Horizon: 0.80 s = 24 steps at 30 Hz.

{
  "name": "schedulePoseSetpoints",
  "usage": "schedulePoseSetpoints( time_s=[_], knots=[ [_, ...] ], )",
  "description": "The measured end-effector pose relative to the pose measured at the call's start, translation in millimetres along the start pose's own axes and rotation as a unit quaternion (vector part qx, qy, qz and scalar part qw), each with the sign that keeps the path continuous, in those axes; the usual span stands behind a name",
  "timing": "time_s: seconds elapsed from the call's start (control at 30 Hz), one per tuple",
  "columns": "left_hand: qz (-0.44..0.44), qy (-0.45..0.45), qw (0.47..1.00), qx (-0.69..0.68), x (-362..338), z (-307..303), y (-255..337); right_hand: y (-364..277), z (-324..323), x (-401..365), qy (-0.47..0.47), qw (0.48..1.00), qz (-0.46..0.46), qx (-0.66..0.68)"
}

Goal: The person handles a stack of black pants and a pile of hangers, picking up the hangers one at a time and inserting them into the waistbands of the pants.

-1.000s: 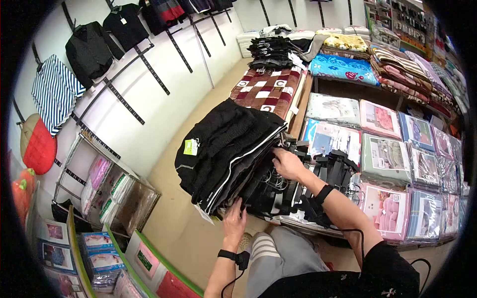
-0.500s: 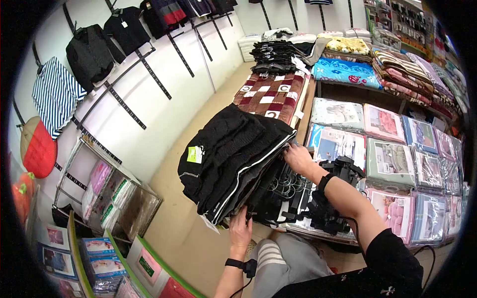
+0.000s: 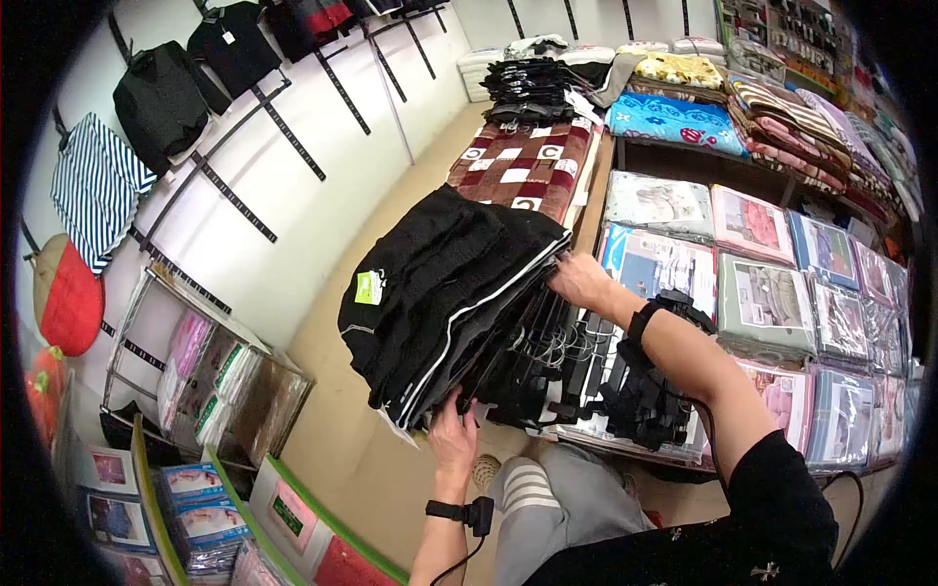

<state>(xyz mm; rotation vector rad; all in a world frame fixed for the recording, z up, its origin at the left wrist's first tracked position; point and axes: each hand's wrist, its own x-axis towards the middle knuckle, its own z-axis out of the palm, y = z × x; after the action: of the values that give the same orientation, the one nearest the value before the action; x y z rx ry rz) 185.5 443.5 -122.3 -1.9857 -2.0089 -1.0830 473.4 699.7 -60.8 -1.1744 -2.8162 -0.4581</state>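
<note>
Gripping the far-right edge of the black garment stack (image 3: 449,293), the right hand (image 3: 578,279) has its fingers closed on the cloth; the left hand (image 3: 453,436) touches the near edge, its grip unclear. Black hangers (image 3: 552,376) lie just right, on the counter (image 3: 635,451).

Checked blanket (image 3: 508,168) — C-shaped letter | lime label (image 3: 369,287) on black garments (image 3: 445,244) — print too small
</note>
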Motion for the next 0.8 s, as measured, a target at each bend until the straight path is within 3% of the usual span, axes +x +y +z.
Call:
schedulePoseSetpoints(
  time_s=[0.1,0.13,0.3,0.37,0.43,0.5,0.53,0.67,0.8],
  knots=[
    [-0.015,0.006,0.999,-0.045,8,-6,4,0,8,5,0.026,1.000,0.002,0.004],
    [-0.078,-0.041,0.995,-0.054,8,-6,1,2,12,6,0.037,0.999,0.004,0.007],
    [-0.036,-0.046,0.996,-0.062,15,-18,3,12,16,11,0.048,0.998,-0.050,0.009],
    [0.020,-0.014,0.997,-0.075,18,-22,6,17,10,7,0.079,0.995,-0.060,-0.003],
    [-0.029,-0.064,0.994,-0.089,23,-32,27,23,-16,-10,0.054,0.997,-0.049,0.007],
    [-0.054,-0.087,0.989,-0.110,19,-33,39,31,-6,-26,0.160,0.986,-0.036,0.034],
    [-0.052,-0.084,0.987,-0.124,18,-29,43,36,-3,-38,0.134,0.990,-0.033,0.041],
    [-0.006,-0.102,0.987,-0.121,-8,-40,71,27,-49,-105,0.095,0.989,0.042,0.108],
    [0.037,-0.092,0.979,-0.176,-45,-43,103,-3,-44,-188,0.284,0.906,0.199,0.244]
  ],
)
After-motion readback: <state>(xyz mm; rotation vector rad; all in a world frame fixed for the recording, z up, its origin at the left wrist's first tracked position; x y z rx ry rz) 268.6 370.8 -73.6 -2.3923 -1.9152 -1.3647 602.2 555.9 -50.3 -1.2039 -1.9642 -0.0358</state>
